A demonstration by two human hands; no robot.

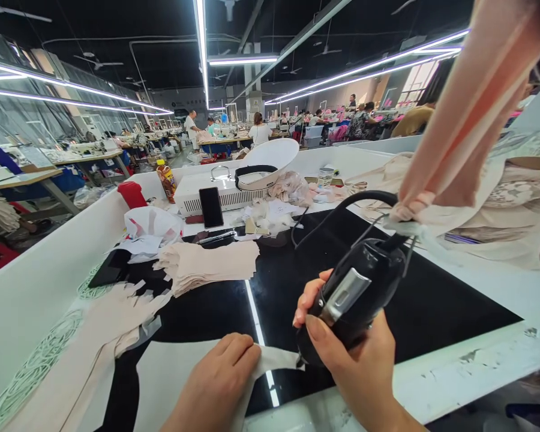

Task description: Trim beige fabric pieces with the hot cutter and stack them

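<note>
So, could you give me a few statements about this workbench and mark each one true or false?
1. The right hand grips a black handheld tool with a silver plate. True.
2. The left hand also grips that tool. False: it rests on a pale flat sheet.
3. A black rectangular phone is in front of a white slotted box. True.
4. A yellow-capped plastic bottle lies on its side. False: it stands upright.
</note>
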